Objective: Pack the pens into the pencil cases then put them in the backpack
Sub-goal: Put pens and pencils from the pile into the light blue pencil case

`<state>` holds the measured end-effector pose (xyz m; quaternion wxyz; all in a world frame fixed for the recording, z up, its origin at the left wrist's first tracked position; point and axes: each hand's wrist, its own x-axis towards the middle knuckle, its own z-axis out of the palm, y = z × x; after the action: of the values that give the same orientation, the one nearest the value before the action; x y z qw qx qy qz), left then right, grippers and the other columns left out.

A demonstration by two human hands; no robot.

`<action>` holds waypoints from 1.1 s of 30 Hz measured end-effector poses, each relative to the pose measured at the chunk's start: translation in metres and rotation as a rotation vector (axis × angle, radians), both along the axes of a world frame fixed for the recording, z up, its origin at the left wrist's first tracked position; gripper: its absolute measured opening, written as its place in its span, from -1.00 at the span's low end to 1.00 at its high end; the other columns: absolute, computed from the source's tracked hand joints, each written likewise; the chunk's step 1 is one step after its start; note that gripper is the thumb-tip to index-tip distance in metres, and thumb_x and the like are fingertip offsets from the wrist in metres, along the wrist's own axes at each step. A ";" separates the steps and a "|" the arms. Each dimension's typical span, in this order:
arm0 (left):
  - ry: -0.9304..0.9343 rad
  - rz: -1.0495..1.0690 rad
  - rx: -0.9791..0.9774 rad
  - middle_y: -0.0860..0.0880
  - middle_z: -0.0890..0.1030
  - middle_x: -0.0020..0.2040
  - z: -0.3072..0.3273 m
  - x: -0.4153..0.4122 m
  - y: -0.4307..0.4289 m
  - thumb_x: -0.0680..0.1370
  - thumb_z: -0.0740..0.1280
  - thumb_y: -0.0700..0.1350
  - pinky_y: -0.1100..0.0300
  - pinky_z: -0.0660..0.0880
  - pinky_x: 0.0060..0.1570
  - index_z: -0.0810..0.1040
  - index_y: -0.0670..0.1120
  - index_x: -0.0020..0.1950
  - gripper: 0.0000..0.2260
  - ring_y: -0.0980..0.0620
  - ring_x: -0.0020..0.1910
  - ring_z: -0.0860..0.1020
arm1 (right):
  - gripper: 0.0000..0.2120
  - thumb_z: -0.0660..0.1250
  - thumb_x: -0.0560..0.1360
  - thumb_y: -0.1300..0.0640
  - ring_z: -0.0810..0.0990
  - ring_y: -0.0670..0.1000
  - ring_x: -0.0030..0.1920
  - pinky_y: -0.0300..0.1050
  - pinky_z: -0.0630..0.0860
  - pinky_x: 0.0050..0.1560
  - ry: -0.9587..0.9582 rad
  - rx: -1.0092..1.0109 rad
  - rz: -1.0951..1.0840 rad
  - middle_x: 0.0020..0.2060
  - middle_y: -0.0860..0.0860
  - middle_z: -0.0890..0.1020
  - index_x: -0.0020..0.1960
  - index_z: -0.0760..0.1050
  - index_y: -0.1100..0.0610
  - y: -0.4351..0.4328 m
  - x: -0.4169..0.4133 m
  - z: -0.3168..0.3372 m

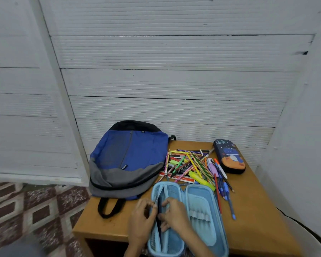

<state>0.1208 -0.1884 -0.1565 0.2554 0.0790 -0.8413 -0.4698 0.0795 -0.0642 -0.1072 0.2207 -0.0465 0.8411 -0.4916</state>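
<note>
Nothing legible (backpack (130,151) tag (124,167) blurred).

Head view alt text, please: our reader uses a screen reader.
The left hand and right hand grip the mesh pocket of an open blue case on a table. Behind lie a pen pile, a closed dark case at right and a backpack at left.
</note>
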 end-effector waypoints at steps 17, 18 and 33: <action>0.032 -0.002 -0.007 0.16 0.53 -0.15 0.004 0.002 0.001 0.48 0.36 -0.01 0.25 0.46 -0.20 0.49 0.09 -0.22 -0.90 0.11 -0.17 0.53 | -0.93 0.33 0.54 0.24 0.55 -0.01 -0.43 -0.15 0.44 -0.39 0.417 -0.054 -0.418 -0.34 0.09 0.62 -0.10 0.56 0.17 0.083 -0.046 0.020; 0.031 -0.003 -0.007 0.16 0.53 -0.15 0.004 0.002 0.001 0.48 0.35 -0.01 0.25 0.46 -0.20 0.49 0.10 -0.22 -0.91 0.11 -0.17 0.53 | -0.93 0.31 0.55 0.25 0.57 0.04 -0.34 -0.12 0.45 -0.35 0.443 -0.002 -0.462 -0.27 0.10 0.64 -0.08 0.56 0.16 0.096 -0.054 0.016; -0.015 0.021 -0.015 0.17 0.53 -0.13 0.006 0.002 0.002 0.49 0.41 -0.14 0.26 0.45 -0.23 0.49 0.11 -0.23 -0.81 0.10 -0.17 0.52 | -0.73 0.27 0.43 0.41 0.56 0.08 -0.19 -0.05 0.50 -0.26 0.473 0.319 -0.431 -0.29 0.01 0.56 -0.13 0.54 0.05 0.139 -0.072 -0.018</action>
<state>0.1230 -0.1868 -0.1500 0.2546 0.0892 -0.8459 -0.4601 0.0077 0.0744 -0.1247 -0.0843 0.0548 0.9255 -0.3651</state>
